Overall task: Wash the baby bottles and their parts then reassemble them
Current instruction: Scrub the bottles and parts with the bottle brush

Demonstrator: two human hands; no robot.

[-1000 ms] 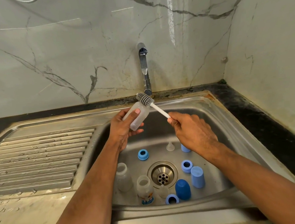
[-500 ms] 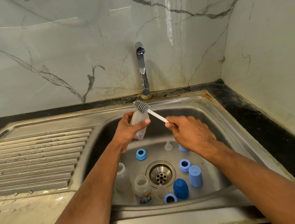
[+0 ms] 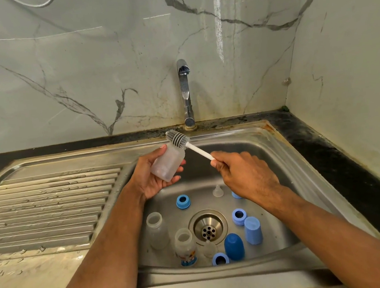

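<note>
**Brush at the bottle mouth**

My left hand (image 3: 152, 181) wraps the clear bottle (image 3: 168, 163) by its body, held above the sink (image 3: 274, 150); my right hand (image 3: 244, 173) pinches the brush (image 3: 177, 139) handle, bristles at the mouth. I judge the bottle light, stiff, probably slippery wet, best gripped mid-body

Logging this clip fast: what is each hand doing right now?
Left hand: grips the clear bottle.
Right hand: grips the bottle brush by its white handle.
</note>
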